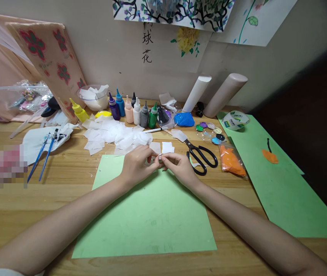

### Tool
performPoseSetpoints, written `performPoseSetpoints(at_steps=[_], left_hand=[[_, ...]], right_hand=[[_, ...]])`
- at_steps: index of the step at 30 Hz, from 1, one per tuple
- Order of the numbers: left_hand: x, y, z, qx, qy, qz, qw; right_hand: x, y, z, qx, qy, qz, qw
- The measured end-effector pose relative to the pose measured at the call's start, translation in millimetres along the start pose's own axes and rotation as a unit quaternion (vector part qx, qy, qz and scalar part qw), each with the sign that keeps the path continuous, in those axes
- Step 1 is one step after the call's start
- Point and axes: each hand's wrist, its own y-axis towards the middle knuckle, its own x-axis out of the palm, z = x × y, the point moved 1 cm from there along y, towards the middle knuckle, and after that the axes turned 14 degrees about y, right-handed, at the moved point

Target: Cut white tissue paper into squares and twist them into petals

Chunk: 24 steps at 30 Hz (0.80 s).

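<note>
My left hand (138, 163) and my right hand (179, 166) meet above the far edge of a green sheet of paper (152, 218). Between their fingertips is a small white piece of paper (160, 156), pinched from both sides; its exact shape is mostly hidden by the fingers. Just beyond my hands lie small white paper squares (168, 147). Black-handled scissors (199, 153) rest right of my right hand, a scrap of white paper at their blades. Behind my left hand spreads a heap of white paper pieces (108, 132).
Several paint bottles (136, 112) line the back, near a blue clay lump (184, 119). A bag of orange clay (232, 160) and a tape roll (235, 120) are at right. Paintbrushes (48, 156) lie on tissue at left. Two cardboard tubes (226, 95) lean against the wall.
</note>
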Motion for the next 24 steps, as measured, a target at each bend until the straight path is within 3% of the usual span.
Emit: performPoseSetpoints(at_steps=[10, 17, 20, 24], left_hand=[[-0.9, -0.2, -0.2, -0.025, 0.011, -0.021, 0.999], [-0.2, -2.1, 0.4, 0.024, -0.003, -0.034, 0.999], [0.4, -1.7, -0.1, -0.016, -0.019, -0.056, 0.998], [1.0, 0.9, -4.2, -0.114, -0.059, -0.059, 0.99]], right_hand=[[1.0, -0.1, -2.3, 0.005, 0.01, 0.01, 1.0], [0.4, -0.1, -4.3, 0.0, 0.012, 0.018, 1.0], [0.3, -0.5, -3.6, 0.001, 0.012, 0.015, 1.0], [0.6, -0.9, -2.7, 0.001, 0.004, 0.025, 1.0]])
